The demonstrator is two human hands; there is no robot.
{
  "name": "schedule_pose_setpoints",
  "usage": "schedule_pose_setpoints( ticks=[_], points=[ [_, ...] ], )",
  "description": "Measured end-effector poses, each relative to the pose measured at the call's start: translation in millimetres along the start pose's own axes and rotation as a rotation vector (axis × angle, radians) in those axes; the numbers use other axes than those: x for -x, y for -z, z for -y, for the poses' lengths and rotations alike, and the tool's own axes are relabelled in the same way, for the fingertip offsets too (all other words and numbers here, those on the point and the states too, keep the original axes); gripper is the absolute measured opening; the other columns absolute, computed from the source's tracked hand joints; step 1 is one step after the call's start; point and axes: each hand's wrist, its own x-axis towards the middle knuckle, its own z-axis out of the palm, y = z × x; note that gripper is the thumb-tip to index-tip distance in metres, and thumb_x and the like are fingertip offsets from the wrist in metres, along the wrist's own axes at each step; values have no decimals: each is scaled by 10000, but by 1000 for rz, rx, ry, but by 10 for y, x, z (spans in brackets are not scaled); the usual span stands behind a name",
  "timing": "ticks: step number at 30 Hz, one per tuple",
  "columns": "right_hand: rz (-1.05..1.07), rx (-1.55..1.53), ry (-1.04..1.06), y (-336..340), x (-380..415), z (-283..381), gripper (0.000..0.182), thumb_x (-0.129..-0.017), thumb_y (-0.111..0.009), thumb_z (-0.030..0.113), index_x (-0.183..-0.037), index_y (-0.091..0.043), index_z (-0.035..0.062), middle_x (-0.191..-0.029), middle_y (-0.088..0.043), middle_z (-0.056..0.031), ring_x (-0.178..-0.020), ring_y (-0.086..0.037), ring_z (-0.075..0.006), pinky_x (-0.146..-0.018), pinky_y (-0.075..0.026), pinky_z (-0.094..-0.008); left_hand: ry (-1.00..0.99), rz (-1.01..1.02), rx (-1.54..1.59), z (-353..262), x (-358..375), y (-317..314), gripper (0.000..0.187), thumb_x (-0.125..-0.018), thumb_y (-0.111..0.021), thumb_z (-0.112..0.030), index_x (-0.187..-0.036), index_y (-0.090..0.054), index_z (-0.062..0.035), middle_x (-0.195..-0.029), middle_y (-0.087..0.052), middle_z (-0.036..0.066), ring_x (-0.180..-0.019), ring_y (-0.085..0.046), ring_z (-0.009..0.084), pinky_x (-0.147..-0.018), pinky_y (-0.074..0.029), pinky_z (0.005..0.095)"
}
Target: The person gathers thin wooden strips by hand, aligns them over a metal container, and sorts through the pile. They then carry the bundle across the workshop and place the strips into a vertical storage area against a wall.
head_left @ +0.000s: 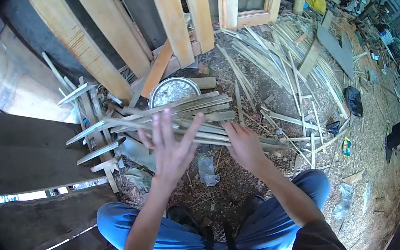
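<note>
A bundle of thin wooden strips (pixel 206 135) lies crosswise in front of me, its right end in the curled fingers of my right hand (pixel 245 145). My left hand (pixel 170 146) is over the left part of the bundle with its fingers spread, slightly smeared by motion. Just beyond the hands, more wooden strips (pixel 207 103) form a pile that reaches left onto a rough stack of crossed wood pieces (pixel 95 123). Behind that pile sits a round metal lid or tin (pixel 174 91), partly covered by the strips.
Tall planks (pixel 95 43) lean along the back. Many loose wooden strips (pixel 272 61) spread over the ground at the right, near a grey board (pixel 336 51) and a black bag (pixel 353 101). A clear plastic scrap (pixel 207 170) lies between my feet and hands. Dark boards (pixel 33 150) wall the left side.
</note>
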Motion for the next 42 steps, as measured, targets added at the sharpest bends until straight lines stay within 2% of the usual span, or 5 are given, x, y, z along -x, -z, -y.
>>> schedule_pose_setpoints(
  ticks=[3,12,23,26,42],
  points=[
    [106,-175,-199,-29,-54,-55,606,-864,-714,28,-1410,-451,22,-1179,-667,-240,-977,-705,-433,-830,-587,-512,136,-123,137,-1,6,-41,722,-817,-828,-290,-1489,-592,-408,-1669,-192,309,-1573,-133,462,-1264,4,615],
    [-87,-377,-75,-254,-205,186,657,-966,-671,71,-1523,-336,-18,-1321,-597,-319,-1135,-653,-491,-945,-570,-528,448,258,904,-190,69,-141,748,-1002,-721,-215,-1583,-321,35,-1507,-469,286,-1426,-470,368,-1171,-391,460],
    [73,-695,-138,-379,-254,275,726,-941,-681,15,-1552,-292,4,-1359,-574,-303,-1261,-592,-486,-1019,-503,-508,538,389,1190,-31,-50,-147,396,-1015,-688,-117,-1369,-568,18,-1200,-717,214,-1125,-714,309,-965,-532,397],
    [100,-715,-107,-487,-210,160,791,-948,-694,34,-1595,-238,44,-1364,-583,-267,-1281,-593,-439,-1045,-485,-488,457,377,1149,-71,45,-240,397,-1010,-671,-121,-1364,-568,26,-1186,-701,279,-1099,-692,455,-933,-538,452],
    [17,-704,-178,-415,-110,246,590,-994,-633,40,-1473,-313,-92,-1267,-624,-328,-1197,-611,-504,-976,-492,-536,398,265,1067,-119,-17,-42,426,-998,-705,-217,-1354,-606,-4,-1195,-691,227,-1174,-612,410,-1048,-453,476]
  ],
)
